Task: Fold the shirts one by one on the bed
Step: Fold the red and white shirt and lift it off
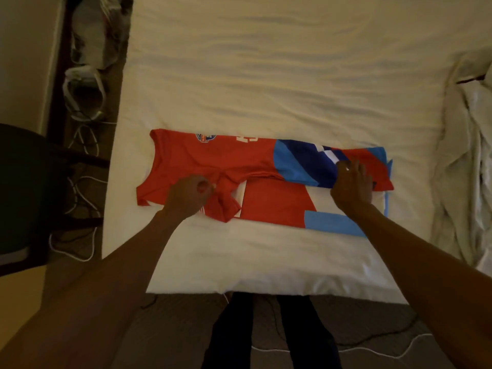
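Note:
A red shirt (229,158) with blue and white panels at its lower end lies sideways across the near part of the white bed (266,75), collar end to the left. Its far long side is folded over toward me. My left hand (189,194) pinches the red sleeve fabric near the shoulder, thumb against fingers. My right hand (351,183) lies on the blue and red hem end, fingers spread and slightly bent on the folded edge.
A crumpled white duvet (463,169) is heaped along the bed's right side. A dark chair (24,193) stands left of the bed, with white cables (82,187) and bags (85,86) on the floor. My legs stand at the bed's near edge (266,286).

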